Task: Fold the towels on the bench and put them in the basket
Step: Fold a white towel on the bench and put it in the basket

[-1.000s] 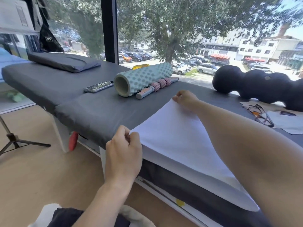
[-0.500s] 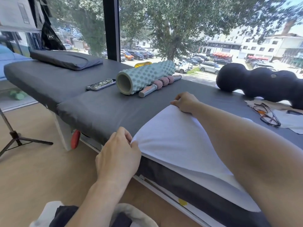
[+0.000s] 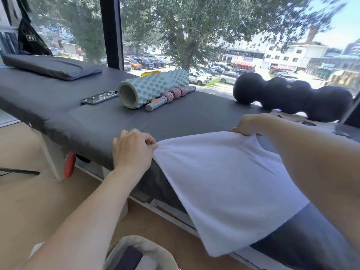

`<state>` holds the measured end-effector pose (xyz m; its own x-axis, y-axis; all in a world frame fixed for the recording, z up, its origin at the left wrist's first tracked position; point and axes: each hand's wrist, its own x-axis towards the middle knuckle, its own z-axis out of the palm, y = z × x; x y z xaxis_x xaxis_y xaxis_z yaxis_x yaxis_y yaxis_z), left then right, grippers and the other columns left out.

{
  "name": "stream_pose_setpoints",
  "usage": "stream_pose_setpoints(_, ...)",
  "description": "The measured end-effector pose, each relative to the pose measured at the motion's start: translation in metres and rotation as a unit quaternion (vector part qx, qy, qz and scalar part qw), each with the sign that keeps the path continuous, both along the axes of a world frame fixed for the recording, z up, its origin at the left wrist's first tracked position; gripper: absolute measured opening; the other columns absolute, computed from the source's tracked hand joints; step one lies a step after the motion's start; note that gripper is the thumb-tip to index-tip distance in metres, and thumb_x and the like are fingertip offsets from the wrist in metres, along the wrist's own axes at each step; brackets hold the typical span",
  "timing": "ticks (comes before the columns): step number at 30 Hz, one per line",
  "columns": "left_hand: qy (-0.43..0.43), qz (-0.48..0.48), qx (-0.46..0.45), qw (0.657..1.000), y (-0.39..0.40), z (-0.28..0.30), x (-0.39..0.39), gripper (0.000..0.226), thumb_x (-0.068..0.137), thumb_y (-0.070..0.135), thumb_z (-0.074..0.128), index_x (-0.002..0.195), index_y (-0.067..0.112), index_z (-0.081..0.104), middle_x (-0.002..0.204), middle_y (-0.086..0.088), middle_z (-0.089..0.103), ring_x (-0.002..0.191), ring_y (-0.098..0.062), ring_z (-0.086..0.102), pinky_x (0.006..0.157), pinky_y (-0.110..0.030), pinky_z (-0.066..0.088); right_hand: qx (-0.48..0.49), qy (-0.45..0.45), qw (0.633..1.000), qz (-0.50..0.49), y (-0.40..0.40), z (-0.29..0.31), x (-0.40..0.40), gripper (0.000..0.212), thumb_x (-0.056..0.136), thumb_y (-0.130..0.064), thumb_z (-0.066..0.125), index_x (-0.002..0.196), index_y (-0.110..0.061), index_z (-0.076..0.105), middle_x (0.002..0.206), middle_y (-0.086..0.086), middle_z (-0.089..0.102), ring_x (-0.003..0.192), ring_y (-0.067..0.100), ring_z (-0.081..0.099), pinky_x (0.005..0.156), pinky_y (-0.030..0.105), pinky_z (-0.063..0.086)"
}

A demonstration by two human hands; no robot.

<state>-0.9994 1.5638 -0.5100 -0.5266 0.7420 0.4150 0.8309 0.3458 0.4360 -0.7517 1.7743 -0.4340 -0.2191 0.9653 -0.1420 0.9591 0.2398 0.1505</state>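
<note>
A white towel (image 3: 229,184) hangs lifted over the front edge of the dark grey bench (image 3: 97,123). My left hand (image 3: 132,151) pinches its near-left corner at the bench's front edge. My right hand (image 3: 247,125) grips the far corner, and the cloth bunches there. The towel's lower edge droops toward the floor. A pale fabric basket (image 3: 140,252) shows at the bottom of the view, below my left forearm, with something dark inside.
On the bench lie a teal foam roller (image 3: 152,88), a pink massage stick (image 3: 169,98), a phone (image 3: 99,97), a grey cushion (image 3: 52,67) and a black peanut roller (image 3: 292,98). A window runs behind. Wooden floor lies to the left.
Both hands have lifted the towel's corners off the bench and drawn them to the right. The towel now hangs free instead of lying flat. The view has shifted right.
</note>
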Motion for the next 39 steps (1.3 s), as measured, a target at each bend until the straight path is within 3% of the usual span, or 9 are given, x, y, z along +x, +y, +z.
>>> stream_pose_setpoints(4, -0.011, -0.082, -0.050, 0.995, 0.035, 0.015, 0.013, 0.011, 0.093, 0.032, 0.067, 0.090, 0.031, 0.078, 0.103, 0.002, 0.072, 0.113, -0.029, 0.053, 0.093, -0.038, 0.040, -0.159, 0.152, 0.967, -0.130, -0.007, 0.004, 0.077, 0.046, 0.078, -0.055, 0.076, 0.087, -0.011, 0.067, 0.077, 0.005, 0.060, 0.062, 0.021, 0.053, 0.061, 0.025, 0.047)
stream_pose_setpoints(8, -0.061, -0.171, -0.082, 0.980, 0.060, 0.025, 0.034, 0.009, 0.087, 0.032, 0.071, 0.084, 0.031, 0.079, 0.099, 0.008, 0.075, 0.102, -0.020, 0.065, 0.091, -0.036, 0.051, -0.273, 0.226, 0.921, -0.164, -0.032, 0.023, 0.141, 0.028, 0.086, -0.039, 0.075, 0.092, -0.012, 0.071, 0.070, 0.000, 0.065, 0.056, 0.012, 0.057, 0.052, 0.021, 0.044)
stream_pose_setpoints(12, -0.069, -0.177, -0.081, 0.978, 0.085, 0.023, 0.057, 0.010, 0.090, 0.027, 0.068, 0.082, 0.029, 0.073, 0.099, 0.006, 0.073, 0.099, -0.022, 0.065, 0.080, -0.033, 0.050, -0.213, 0.371, 0.893, -0.136, -0.042, 0.021, 0.172, 0.020, 0.094, -0.035, 0.067, 0.091, -0.016, 0.063, 0.074, -0.004, 0.065, 0.061, 0.006, 0.054, 0.049, 0.017, 0.042)
stream_pose_setpoints(17, -0.054, -0.124, -0.087, 0.987, 0.105, 0.021, 0.068, 0.017, 0.089, 0.034, 0.071, 0.074, 0.027, 0.066, 0.106, 0.001, 0.071, 0.102, -0.026, 0.063, 0.082, -0.034, 0.051, -0.111, 0.515, 0.841, -0.123, -0.045, 0.000, 0.177, 0.021, 0.090, -0.021, 0.074, 0.100, -0.011, 0.058, 0.080, 0.008, 0.054, 0.061, 0.014, 0.050, 0.047, 0.020, 0.051)
stream_pose_setpoints(21, -0.062, -0.117, -0.167, 0.977, 0.108, 0.031, 0.062, 0.034, 0.084, 0.049, 0.072, 0.096, 0.018, 0.073, 0.107, -0.002, 0.072, 0.099, -0.027, 0.065, 0.081, -0.035, 0.053, -0.069, 0.460, 0.878, -0.114, -0.047, -0.006, 0.176, 0.029, 0.082, -0.027, 0.083, 0.091, -0.009, 0.062, 0.073, 0.008, 0.060, 0.056, 0.016, 0.054, 0.051, 0.024, 0.053)
stream_pose_setpoints(25, -0.100, -0.156, -0.182, 0.966, 0.105, 0.037, 0.060, 0.032, 0.089, 0.044, 0.070, 0.092, 0.013, 0.078, 0.099, 0.000, 0.073, 0.096, -0.024, 0.066, 0.081, -0.034, 0.054, -0.010, 0.357, 0.931, -0.070, -0.043, -0.012, 0.174, 0.034, 0.071, -0.035, 0.089, 0.080, -0.012, 0.066, 0.073, 0.006, 0.065, 0.060, 0.022, 0.050, 0.052, 0.027, 0.043)
stream_pose_setpoints(29, -0.103, -0.190, -0.096, 0.972, 0.105, 0.030, 0.058, 0.012, 0.092, 0.027, 0.069, 0.089, 0.016, 0.071, 0.098, 0.001, 0.068, 0.099, -0.023, 0.063, 0.083, -0.034, 0.050, 0.037, 0.407, 0.912, -0.024, -0.040, -0.020, 0.165, 0.027, 0.075, -0.030, 0.088, 0.082, -0.013, 0.067, 0.081, 0.005, 0.073, 0.061, 0.019, 0.059, 0.059, 0.029, 0.049)
stream_pose_setpoints(34, -0.141, -0.210, -0.032, 0.967, 0.107, 0.026, 0.052, 0.009, 0.094, 0.025, 0.066, 0.091, 0.018, 0.064, 0.098, -0.001, 0.067, 0.095, -0.022, 0.062, 0.076, -0.034, 0.046, 0.031, 0.464, 0.883, -0.063, -0.036, -0.029, 0.163, 0.031, 0.086, -0.038, 0.076, 0.082, -0.012, 0.060, 0.077, 0.005, 0.059, 0.059, 0.019, 0.046, 0.048, 0.023, 0.031)
stream_pose_setpoints(39, -0.181, -0.221, -0.027, 0.958, 0.108, 0.021, 0.049, 0.010, 0.095, 0.026, 0.066, 0.091, 0.017, 0.062, 0.098, -0.004, 0.070, 0.094, -0.023, 0.065, 0.075, -0.033, 0.047, -0.121, 0.495, 0.855, -0.094, -0.048, -0.015, 0.167, 0.038, 0.087, -0.051, 0.070, 0.098, -0.015, 0.068, 0.089, -0.004, 0.061, 0.067, 0.012, 0.050, 0.056, 0.025, 0.030)
